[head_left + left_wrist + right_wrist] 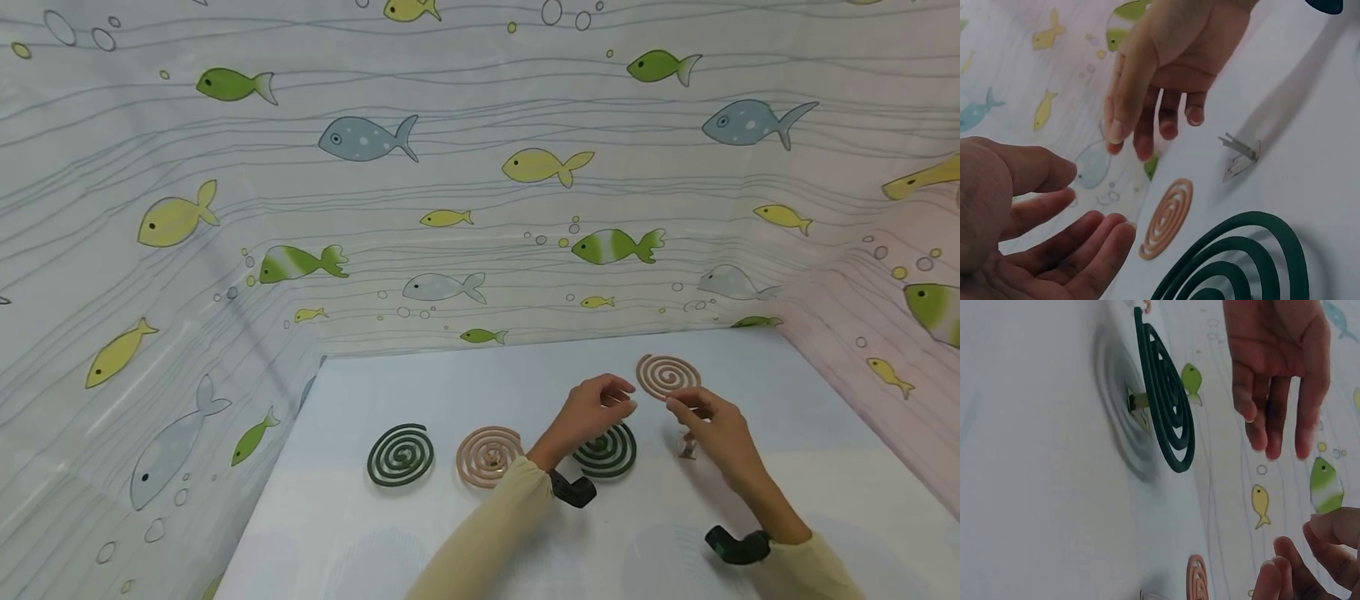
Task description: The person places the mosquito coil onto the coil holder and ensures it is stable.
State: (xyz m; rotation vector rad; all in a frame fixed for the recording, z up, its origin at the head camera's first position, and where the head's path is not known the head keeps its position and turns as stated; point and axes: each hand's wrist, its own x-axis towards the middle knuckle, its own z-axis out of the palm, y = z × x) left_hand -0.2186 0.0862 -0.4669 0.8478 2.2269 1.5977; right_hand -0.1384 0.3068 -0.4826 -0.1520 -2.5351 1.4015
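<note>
My left hand (596,408) hovers over a dark green mosquito coil (609,454), fingers relaxed with nothing between them. That coil sits raised on a small metal stand (1138,406), as the right wrist view shows. My right hand (712,425) hangs loosely curled and holds nothing; its fingertips overlap the near edge of a brown mosquito coil (667,375) in the head view. Below this hand, a bare metal stand (1241,153) with upright prongs stands on the table. Both hands (1166,69) face each other, apart, in the left wrist view.
To the left, another brown coil (480,458) and another dark green coil (401,455) stand in a row on the white table (337,533). A fish-patterned sheet (465,242) rises behind the table and along both sides. Dark wrist cameras (738,546) jut from the wrists.
</note>
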